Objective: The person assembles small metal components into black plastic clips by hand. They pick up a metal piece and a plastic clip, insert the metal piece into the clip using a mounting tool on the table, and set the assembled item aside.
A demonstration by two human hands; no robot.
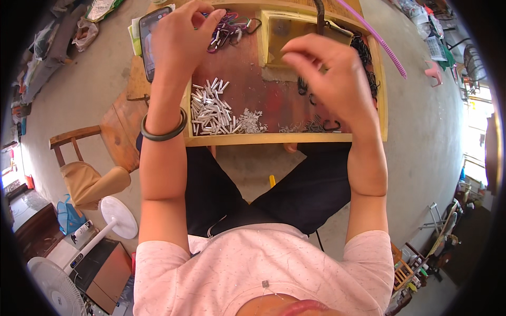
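The left hand (182, 37) is reaching over the purple carabiner clips (226, 29) at the far left corner of the wooden tray (274, 139), fingers loosely curled above them. The right hand (329, 73) is hovering mid-tray, fingertips pinched together; what they pinch I cannot tell. Small silver metal tubes (211, 110) are lying near the tray's near-left corner, black hooks (369, 63) along its right edge.

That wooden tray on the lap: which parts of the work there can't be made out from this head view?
- Left hand: its back hides the fingertips, so whether it grips a clip from the coloured clips is unclear.
- Right hand: fingers pinched, anything between them too small to tell.
- Black hooks: partly behind the right hand.
- Tray: far end cut off by the top edge.
- Phone: partly covered by the left hand.
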